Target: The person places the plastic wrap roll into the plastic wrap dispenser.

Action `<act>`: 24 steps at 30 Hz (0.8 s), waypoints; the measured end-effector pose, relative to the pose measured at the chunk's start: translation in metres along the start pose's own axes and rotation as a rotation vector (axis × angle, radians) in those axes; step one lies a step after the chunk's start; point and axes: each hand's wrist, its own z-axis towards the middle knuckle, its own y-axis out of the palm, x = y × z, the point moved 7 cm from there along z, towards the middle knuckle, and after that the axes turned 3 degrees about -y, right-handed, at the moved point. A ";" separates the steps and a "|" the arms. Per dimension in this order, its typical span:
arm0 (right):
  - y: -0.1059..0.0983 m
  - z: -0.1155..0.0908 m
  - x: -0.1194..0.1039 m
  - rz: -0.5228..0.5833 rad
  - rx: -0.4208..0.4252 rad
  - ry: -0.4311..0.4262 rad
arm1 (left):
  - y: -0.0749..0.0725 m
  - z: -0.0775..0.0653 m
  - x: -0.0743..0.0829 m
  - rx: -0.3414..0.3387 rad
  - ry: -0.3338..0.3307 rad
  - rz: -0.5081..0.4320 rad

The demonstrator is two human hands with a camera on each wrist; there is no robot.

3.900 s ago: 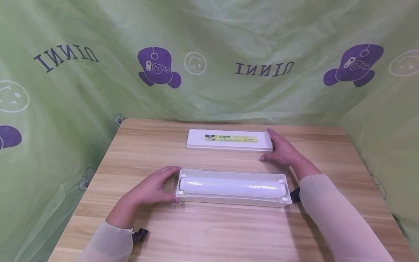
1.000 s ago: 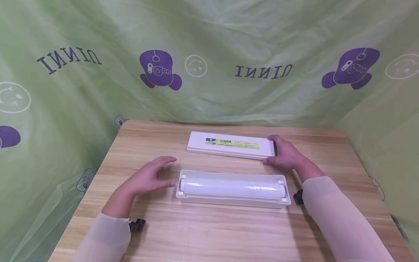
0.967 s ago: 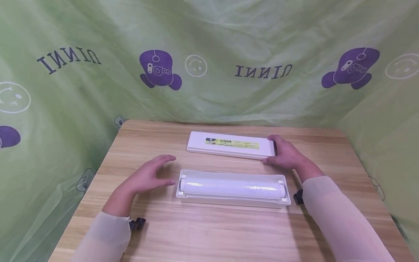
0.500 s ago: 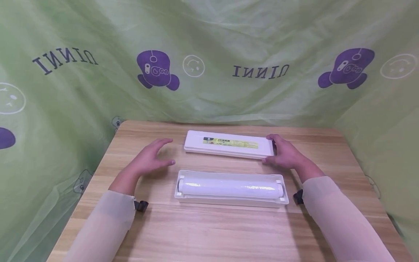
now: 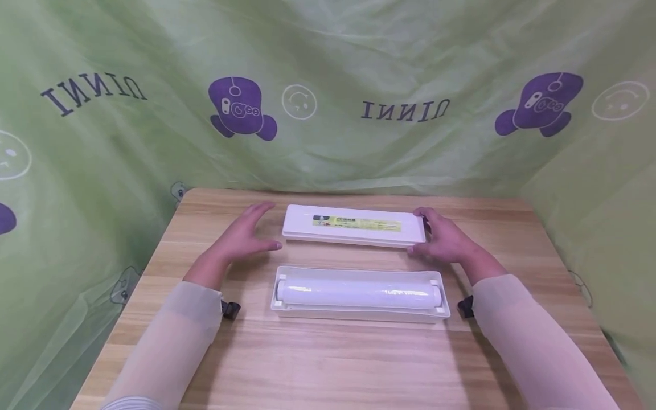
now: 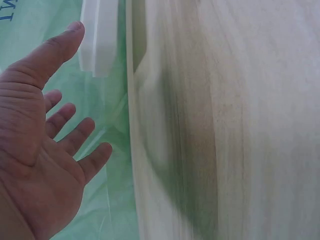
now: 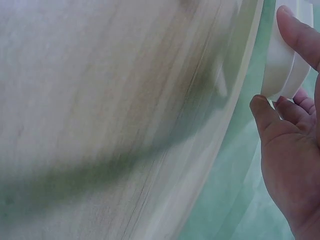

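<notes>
A long white lid (image 5: pixel 353 233) with a yellow-green label lies at the back of the table. At its right end, my right hand (image 5: pixel 443 236) grips it between thumb and fingers; in the right wrist view the thumb and fingers lie around the lid's end (image 7: pixel 280 65). Beside the left end, my left hand (image 5: pixel 243 236) is spread with its thumb apart from the fingers. The left wrist view shows a gap between this hand (image 6: pixel 50 150) and the lid (image 6: pixel 100 42). Nearer me stands an open white box (image 5: pixel 359 314) holding a roll of cling film (image 5: pixel 353 293), touched by neither hand.
The wooden table (image 5: pixel 328 364) has its back edge close to a green curtain (image 5: pixel 328 154) printed with purple figures. The curtain also hangs at both sides. A small black piece (image 5: pixel 230 310) sits at the left cuff, and another black piece (image 5: pixel 465 307) at the right.
My left hand has left the box's left end and moved away from me, up beside the lid. My right hand has taken hold of the lid and brought it slightly nearer me.
</notes>
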 end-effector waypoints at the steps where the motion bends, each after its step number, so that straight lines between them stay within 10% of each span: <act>1: 0.000 0.000 -0.001 0.002 -0.001 -0.001 | 0.001 0.002 0.000 0.000 -0.002 -0.006; 24: 0.000 -0.003 -0.010 0.058 -0.010 -0.015 | 0.020 0.022 0.004 -0.062 0.054 0.011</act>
